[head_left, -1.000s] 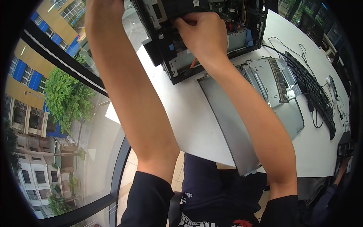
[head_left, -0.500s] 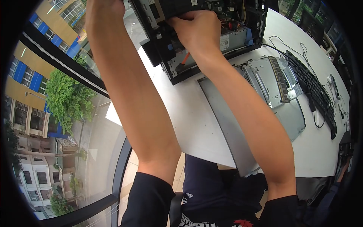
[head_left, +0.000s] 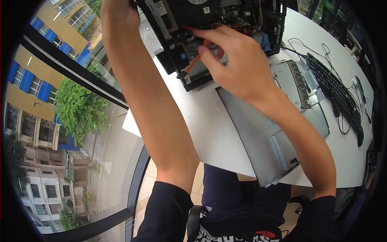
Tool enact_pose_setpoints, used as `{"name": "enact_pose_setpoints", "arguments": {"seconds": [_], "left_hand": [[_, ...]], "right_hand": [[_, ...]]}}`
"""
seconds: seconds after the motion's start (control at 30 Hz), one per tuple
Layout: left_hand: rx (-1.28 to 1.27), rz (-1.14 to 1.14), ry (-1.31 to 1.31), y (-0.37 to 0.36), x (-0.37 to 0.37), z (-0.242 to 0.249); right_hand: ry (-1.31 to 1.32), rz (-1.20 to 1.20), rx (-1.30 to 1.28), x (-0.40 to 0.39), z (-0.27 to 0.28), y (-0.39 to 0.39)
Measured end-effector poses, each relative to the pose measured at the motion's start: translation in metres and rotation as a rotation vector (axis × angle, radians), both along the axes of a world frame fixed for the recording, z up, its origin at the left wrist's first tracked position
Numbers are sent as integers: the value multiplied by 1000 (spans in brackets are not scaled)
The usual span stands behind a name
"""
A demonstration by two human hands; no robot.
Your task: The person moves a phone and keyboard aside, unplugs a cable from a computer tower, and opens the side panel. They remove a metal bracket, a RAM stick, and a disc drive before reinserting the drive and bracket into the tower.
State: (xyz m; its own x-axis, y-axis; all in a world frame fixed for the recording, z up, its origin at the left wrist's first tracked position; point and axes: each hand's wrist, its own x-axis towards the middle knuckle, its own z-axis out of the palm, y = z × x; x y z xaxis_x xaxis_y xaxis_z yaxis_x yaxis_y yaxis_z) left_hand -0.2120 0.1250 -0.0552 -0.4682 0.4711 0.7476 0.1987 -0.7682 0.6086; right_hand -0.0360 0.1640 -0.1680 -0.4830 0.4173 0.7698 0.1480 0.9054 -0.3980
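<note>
One computer case, orange cable, right hand alongside

A head-worn camera looks forward and steeply down. Its wide, black-rimmed view reaches from the wearer's lap to a nearby computer case, cropped on top.

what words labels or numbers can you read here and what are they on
"MILAN", probably: white lettering on the dark shirt; the rest is cut off or unclear.
Too small to read: white labels inside the open computer case.
Too small to read: any markings on the keyboard.
Too small to read: white mark on dark blue legwear.
</note>
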Motion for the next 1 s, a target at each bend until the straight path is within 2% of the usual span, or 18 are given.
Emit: {"name": "enact_pose_setpoints", "arguments": {"seconds": [0.03, 0.13, 0.2, 0.27, 0.37, 0.47, 0.57, 0.8, 0.9, 1.0], "left_hand": [[-10, -7, -1, 1, -2, 0], [-48, -108, 24, -5, -3, 0], [-70, -92, -31, -4, -1, 3], [-84, 39, -168, 4, 1, 12], [3, 53, -55, 8, -4, 1], [-78, 4, -34, 7, -12, 7], [-39, -4, -16, 4, 1, 2], [13, 11, 42, 8, -9, 1], [29, -27, 71, 6, -10, -1], [-28, 75, -32, 11, -4, 6]], "right_hand": [[-11, -31, 193, 8, 0, -1], [-135, 96, 343, 19, 1, 2], [-171, 144, 318, 14, 2, 1], [-176, 192, 308, 5, -1, 7], [-271, 207, 303, 1, 8, 15], [-266, 218, 249, 9, 19, 27], [-122, 153, 106, 7, 14, 41], [92, -35, 119, -30, -3, 35], [66, -78, 62, -43, -9, 31], [129, -84, 53, -56, -15, 33]]}}
